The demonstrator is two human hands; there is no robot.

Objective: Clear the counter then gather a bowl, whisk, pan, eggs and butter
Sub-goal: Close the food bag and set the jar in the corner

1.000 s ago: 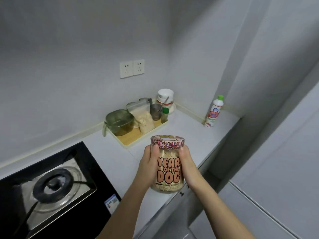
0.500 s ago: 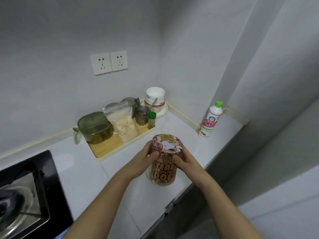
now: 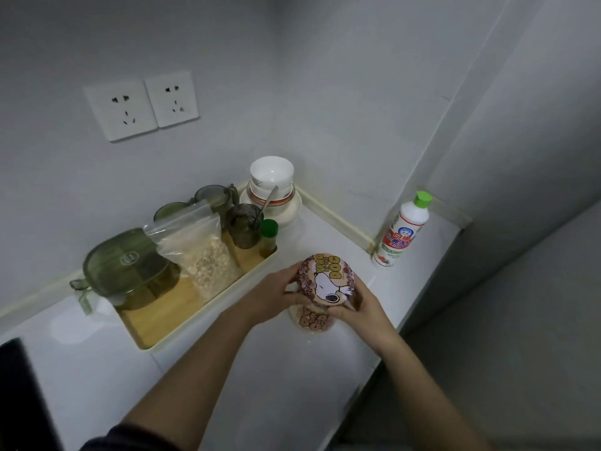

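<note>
centrally, the jar (image 3: 327, 283) stood upright between both grips, left grip (image 3: 271, 297) and right grip (image 3: 362, 307) equally near, fingers curled round its top; tray (image 3: 156, 317) lay leftward on the worktop (image 3: 292, 385).

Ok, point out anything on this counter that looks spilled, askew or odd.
Nothing looks spilled or damaged. Only mildly askew: the zip bag leans crookedly on the tray, and a spoon slants out of a green cup. The left hand and right hand grip the jar.
</note>
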